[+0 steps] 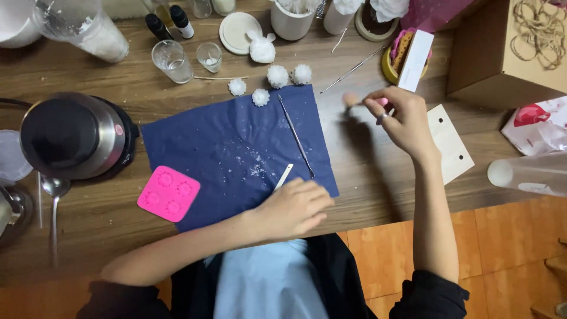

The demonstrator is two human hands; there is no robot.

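counting four white flowers (277,75); one pink mould (169,193)

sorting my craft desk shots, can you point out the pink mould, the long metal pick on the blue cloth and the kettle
pink mould (169,193), head view, centre between its four cavities
long metal pick (295,136), head view, middle of its thin shaft
kettle (65,134), head view, dark lid top
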